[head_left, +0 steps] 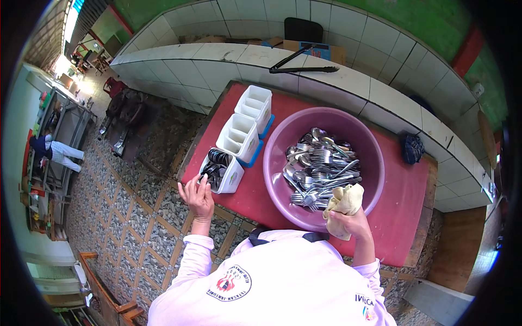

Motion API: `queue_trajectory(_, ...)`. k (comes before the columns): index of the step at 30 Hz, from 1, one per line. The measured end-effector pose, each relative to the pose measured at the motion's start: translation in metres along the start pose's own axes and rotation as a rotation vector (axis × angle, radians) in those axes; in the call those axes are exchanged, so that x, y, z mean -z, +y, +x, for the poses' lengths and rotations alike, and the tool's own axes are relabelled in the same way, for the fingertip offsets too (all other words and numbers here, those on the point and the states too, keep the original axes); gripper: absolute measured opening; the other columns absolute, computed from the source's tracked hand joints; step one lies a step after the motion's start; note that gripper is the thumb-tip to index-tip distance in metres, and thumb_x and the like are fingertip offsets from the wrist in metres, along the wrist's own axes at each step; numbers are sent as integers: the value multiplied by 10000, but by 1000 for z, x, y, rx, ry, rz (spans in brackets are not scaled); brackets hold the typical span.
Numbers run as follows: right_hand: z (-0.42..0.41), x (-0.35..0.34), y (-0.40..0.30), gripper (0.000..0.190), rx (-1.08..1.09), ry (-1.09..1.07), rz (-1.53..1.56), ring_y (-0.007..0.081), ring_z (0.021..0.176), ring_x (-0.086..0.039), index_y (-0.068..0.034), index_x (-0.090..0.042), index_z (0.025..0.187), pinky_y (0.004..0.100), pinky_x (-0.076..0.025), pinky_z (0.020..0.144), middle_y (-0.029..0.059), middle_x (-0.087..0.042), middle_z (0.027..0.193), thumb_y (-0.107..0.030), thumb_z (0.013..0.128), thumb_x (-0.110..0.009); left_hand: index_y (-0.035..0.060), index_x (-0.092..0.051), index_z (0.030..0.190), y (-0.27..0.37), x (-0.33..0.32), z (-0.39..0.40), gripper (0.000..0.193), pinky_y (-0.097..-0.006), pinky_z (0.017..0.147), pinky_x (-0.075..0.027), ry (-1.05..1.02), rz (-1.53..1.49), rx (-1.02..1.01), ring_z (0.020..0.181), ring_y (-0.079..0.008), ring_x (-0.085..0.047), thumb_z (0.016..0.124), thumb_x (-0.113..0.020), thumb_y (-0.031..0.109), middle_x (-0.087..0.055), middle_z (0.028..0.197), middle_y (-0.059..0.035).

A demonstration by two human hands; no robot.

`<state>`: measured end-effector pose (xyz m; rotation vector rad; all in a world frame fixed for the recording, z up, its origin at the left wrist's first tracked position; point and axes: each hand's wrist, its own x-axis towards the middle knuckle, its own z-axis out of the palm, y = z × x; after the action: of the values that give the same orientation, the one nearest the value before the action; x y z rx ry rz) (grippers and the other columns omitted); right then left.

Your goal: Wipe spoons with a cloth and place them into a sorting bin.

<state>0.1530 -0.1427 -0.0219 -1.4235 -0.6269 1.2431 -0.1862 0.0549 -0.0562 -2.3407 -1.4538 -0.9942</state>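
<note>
My left hand (pixel 197 199) is at the near-left rim of a white plastic cutlery holder (pixel 230 179), its fingers apart and fingertips by the rim. Dark-looking spoons (pixel 216 165) fill that holder, bowls upward. A pale yellow cloth (pixel 346 199) is bunched in my right hand (pixel 354 223), over the near rim of a large purple plastic tub (pixel 377 175). Inside the tub lies a heap of metal forks and spoons (pixel 322 163). Two more divided white holders, a middle one (pixel 238 138) and a far one (pixel 255 106), stand in line behind the spoon-filled one, with blue at their bases.
A red-topped table (pixel 401 228) carries the tub and holders. Behind it runs a tiled ledge (pixel 359 81) bearing black-handled tongs (pixel 304 67). A dark cloth bundle (pixel 412 147) sits at the table's far right. Another person (pixel 53 148) stands far left, near shelves. A burner (pixel 124 108) is on the floor.
</note>
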Motion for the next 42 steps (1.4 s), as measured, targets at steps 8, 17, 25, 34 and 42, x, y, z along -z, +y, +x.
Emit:
queue_trajectory(8,-6,0,1,445,-23,-6,79,142,776,-577,-9,-436,1109,280,-467,687,54,-565,879,16,718,-647,133,-628,1001,3,-20,-10,242,-533,1002,-139,-60,59,60,1066,-268,-459,790,-522,191,-496,1192,-103)
queue_trajectory(17,-19,16,3,480,13,85,173,154,791,-577,-12,-430,1133,308,-460,718,59,-565,886,2,708,-652,53,-427,1219,56,-22,7,516,-543,991,-124,-49,-57,18,1165,-331,-353,781,-525,308,-386,1256,-178)
queue_trajectory(25,-33,17,-4,462,75,175,149,149,848,-564,-26,-443,1126,301,-447,756,49,-569,904,-9,713,-649,47,-612,926,156,-121,22,231,-416,837,-380,-813,-438,-164,950,-280,-531,734,-576,171,-576,1001,-137)
queue_trajectory(34,-55,21,-6,457,120,203,197,148,792,-563,-37,-391,1105,300,-444,733,45,-521,864,30,713,-616,25,-632,907,184,-183,25,281,-397,781,-462,-1209,-156,0,932,-311,-577,745,-592,250,-607,967,-175)
queue_trajectory(42,-60,28,10,434,111,182,311,146,792,-563,-43,-402,1076,300,-447,731,42,-513,862,41,708,-615,77,-661,750,166,-214,21,218,-358,708,-485,-1230,-175,173,786,-265,-620,624,-755,228,-642,808,-115)
